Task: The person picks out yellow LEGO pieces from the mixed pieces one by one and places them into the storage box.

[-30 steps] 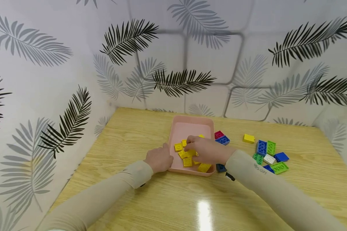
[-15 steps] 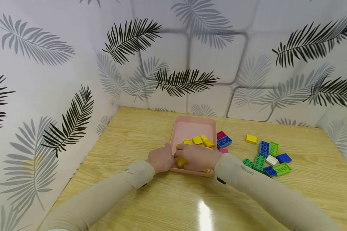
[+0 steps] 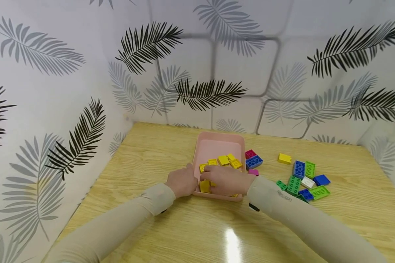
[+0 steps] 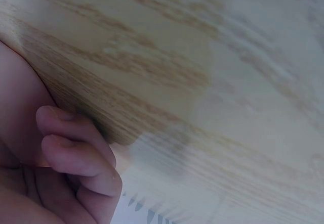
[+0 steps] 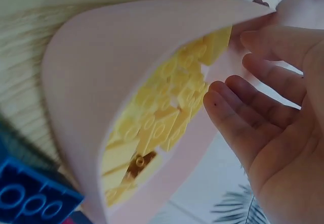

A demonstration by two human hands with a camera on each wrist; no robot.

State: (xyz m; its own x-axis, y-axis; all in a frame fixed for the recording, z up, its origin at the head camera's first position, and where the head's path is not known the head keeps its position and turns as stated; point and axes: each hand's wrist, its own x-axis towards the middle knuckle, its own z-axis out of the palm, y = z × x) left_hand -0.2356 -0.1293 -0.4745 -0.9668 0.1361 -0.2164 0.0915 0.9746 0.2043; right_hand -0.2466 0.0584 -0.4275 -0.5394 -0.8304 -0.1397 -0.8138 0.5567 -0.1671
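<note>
A pink tray [image 3: 217, 144] sits mid-table with several yellow bricks [image 3: 224, 160] in it. My left hand [image 3: 181, 181] is at the tray's near left corner, fingers [image 4: 76, 153] curled and thumb at the rim, holding it. My right hand [image 3: 225, 180] lies inside the near part of the tray, over the yellow bricks. In the right wrist view its fingers [image 5: 253, 113] are spread and nearly straight above the yellow bricks [image 5: 167, 118] and hold nothing. The tray wall [image 5: 91, 82] fills that view.
Loose bricks lie right of the tray: a magenta brick [image 3: 249, 153], a blue brick [image 3: 254, 161], a yellow brick [image 3: 284, 158], and a cluster of green, blue and white bricks [image 3: 304, 179]. Leaf-patterned walls close in on the left, back and right.
My right hand has slid from the tray's middle to its near left part, uncovering yellow bricks farther back. The left hand has stayed at the tray's corner.
</note>
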